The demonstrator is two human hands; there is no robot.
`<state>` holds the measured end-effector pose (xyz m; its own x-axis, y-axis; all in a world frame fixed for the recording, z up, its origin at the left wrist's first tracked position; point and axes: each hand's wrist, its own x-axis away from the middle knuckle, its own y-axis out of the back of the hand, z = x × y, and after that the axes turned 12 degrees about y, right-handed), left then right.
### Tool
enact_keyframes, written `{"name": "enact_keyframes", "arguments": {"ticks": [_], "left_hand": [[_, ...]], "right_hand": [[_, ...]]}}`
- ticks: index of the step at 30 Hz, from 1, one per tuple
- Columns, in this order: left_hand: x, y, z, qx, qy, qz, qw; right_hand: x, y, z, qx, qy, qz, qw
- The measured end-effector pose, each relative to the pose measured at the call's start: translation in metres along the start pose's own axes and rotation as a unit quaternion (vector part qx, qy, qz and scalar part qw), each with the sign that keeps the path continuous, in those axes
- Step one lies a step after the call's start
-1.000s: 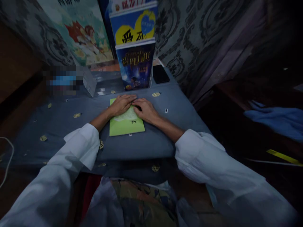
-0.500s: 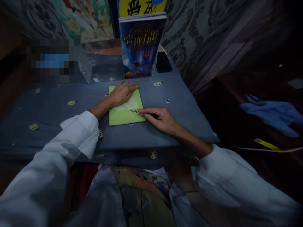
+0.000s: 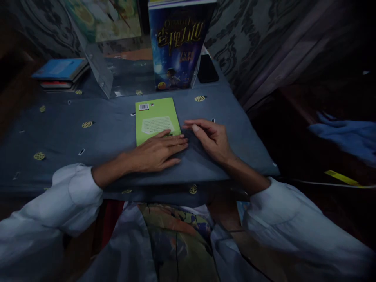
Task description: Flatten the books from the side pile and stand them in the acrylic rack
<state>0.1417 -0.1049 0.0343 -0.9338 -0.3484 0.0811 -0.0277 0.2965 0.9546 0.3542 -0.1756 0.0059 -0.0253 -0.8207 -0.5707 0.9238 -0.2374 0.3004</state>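
A thin green book (image 3: 155, 117) lies flat, back cover up with a barcode at its far left corner, on the blue-grey cloth of the table (image 3: 111, 129). My left hand (image 3: 157, 152) rests flat across the book's near edge, fingers stretched out toward the right. My right hand (image 3: 210, 138) lies on the cloth just right of the book, fingers loosely curled and pointing at its right edge, holding nothing.
A dark blue book (image 3: 178, 47) stands upright behind the green one, a black phone (image 3: 208, 69) beside it. A clear acrylic stand (image 3: 102, 76) and a stack of books (image 3: 60, 73) sit at the back left. Blue cloth (image 3: 346, 135) lies on the dark right side.
My left hand slid from the book's far end down to its near edge, uncovering the barcode. My right hand shifted slightly away from the book's corner. The view tilted downward.
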Motion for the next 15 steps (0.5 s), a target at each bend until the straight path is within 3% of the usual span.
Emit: {"name": "enact_keyframes", "arguments": {"ticks": [8,15], "left_hand": [[0.021,-0.012,-0.007,0.010,-0.011,-0.024,1.000],[0.069,-0.010,0.011,-0.008,0.037,-0.017,0.999]], "right_hand": [[0.002,-0.001,0.001,0.079,0.079,0.116,0.987],[-0.001,-0.002,0.005,0.106,0.119,0.134,0.978]]}}
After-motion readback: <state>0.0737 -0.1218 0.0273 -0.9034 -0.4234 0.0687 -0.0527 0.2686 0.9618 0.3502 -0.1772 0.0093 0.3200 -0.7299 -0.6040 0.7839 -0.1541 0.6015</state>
